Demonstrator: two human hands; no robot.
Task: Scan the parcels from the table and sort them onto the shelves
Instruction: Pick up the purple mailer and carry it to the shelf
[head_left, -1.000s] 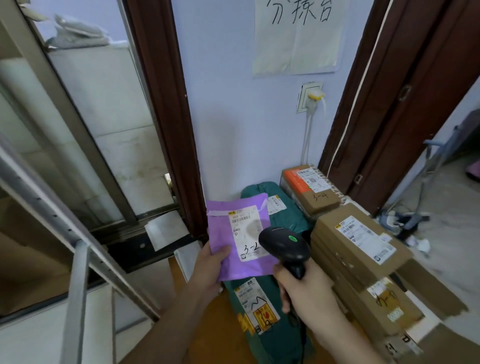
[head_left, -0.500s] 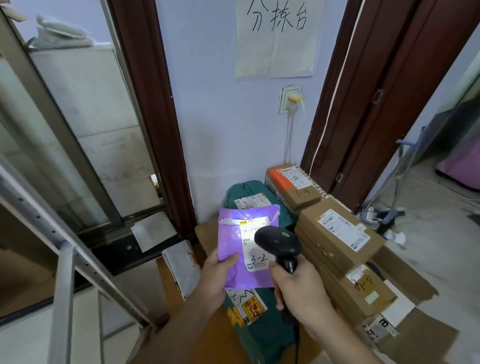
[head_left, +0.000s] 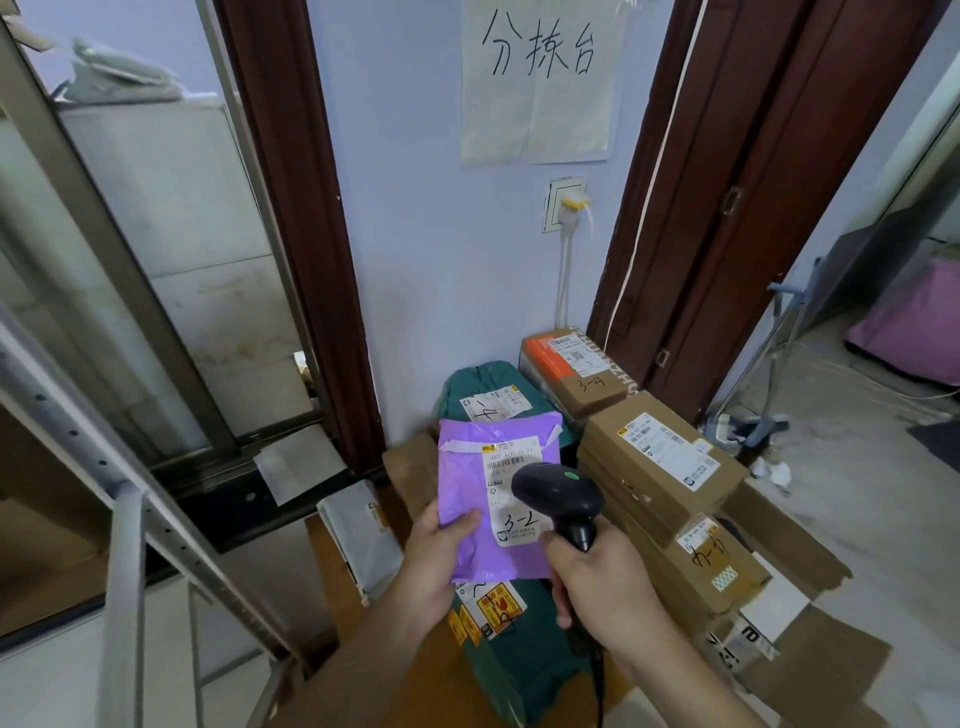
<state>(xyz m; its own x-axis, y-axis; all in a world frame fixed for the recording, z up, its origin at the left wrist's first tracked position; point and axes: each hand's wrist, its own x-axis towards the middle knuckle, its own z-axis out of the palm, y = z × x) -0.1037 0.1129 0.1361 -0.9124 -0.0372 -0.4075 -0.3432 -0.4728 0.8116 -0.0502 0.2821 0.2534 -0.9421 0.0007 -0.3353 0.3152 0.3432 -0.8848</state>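
My left hand (head_left: 434, 558) grips a purple plastic mailer (head_left: 478, 478) by its lower left corner; its white label reads "3-2". My right hand (head_left: 602, 582) holds a black barcode scanner (head_left: 558, 493) by the handle, its head right over the mailer's label. Below them lies a long green parcel (head_left: 488, 395) with two labels. To the right are stacked cardboard boxes (head_left: 660, 457), one marked "3-4" (head_left: 576, 369) at the back.
A grey mailer (head_left: 358, 525) leans beside the table's left edge. A metal shelf frame (head_left: 130, 519) slants across the lower left. The wall with a paper sign (head_left: 535, 78) and a socket is straight ahead; a dark door frame (head_left: 727, 208) stands to the right.
The purple mailer and the scanner have come closer together and lower, the scanner head now overlapping the label. The view has shifted slightly rightward and back.
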